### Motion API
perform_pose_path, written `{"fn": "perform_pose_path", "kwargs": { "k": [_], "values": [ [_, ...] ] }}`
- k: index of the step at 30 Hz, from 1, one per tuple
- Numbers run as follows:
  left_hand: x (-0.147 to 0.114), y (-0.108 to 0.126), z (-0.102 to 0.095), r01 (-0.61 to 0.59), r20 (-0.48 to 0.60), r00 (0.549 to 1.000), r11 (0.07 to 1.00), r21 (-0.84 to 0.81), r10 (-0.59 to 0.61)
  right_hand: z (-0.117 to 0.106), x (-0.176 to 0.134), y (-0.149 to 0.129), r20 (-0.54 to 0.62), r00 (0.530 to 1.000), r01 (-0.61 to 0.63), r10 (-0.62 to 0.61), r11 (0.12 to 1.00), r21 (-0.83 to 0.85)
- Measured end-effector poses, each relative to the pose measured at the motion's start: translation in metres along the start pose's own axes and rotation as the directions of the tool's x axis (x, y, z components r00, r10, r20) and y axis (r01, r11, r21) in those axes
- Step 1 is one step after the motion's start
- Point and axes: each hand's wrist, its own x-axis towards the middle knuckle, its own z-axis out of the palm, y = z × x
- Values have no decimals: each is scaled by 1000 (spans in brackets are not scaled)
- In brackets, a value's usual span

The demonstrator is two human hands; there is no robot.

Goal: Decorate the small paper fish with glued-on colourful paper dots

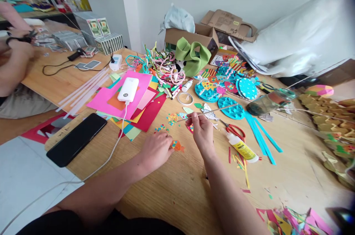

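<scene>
My left hand rests low over the wooden table with curled fingers, its fingertips at the left edge of an orange paper fish with blue and yellow spots. Pinched in my right hand is a long thin stick, slanting up to the right. The stick's lower end points toward small yellow and orange paper dots. Blue and mixed dots lie just left of these. Partly behind my right hand is a pink spotted paper piece.
Right of my hands lie a glue bottle, red-handled scissors and blue strips. Coloured paper bears a white power bank, its cable running past a black phone. A glass bottle lies rightward. Another person's hand works far left.
</scene>
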Motion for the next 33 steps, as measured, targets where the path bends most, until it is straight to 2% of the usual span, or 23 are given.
{"fn": "perform_pose_path", "kwargs": {
  "k": [5,10,14,19,23,33],
  "values": [
    [-3,-2,-1,-62,-6,998,998,19,62,9,2,15,-43,998,42,-47,992,-121],
    [-1,-5,-4,-105,-10,994,993,56,106,11,-4,27,-5,993,117,-121,966,-230],
    [-1,-5,-5,-128,19,992,990,52,127,8,-5,30,-102,980,139,-172,952,-272],
    [0,-4,-6,-115,55,992,992,52,112,2,-3,30,-220,961,106,-168,957,-271],
    [-1,-1,-6,-116,79,991,991,68,111,-3,-2,27,-252,952,112,-176,963,-247],
    [-1,4,2,-108,25,994,990,89,106,-14,2,11,-291,936,143,-196,970,-195]
  ]
}}
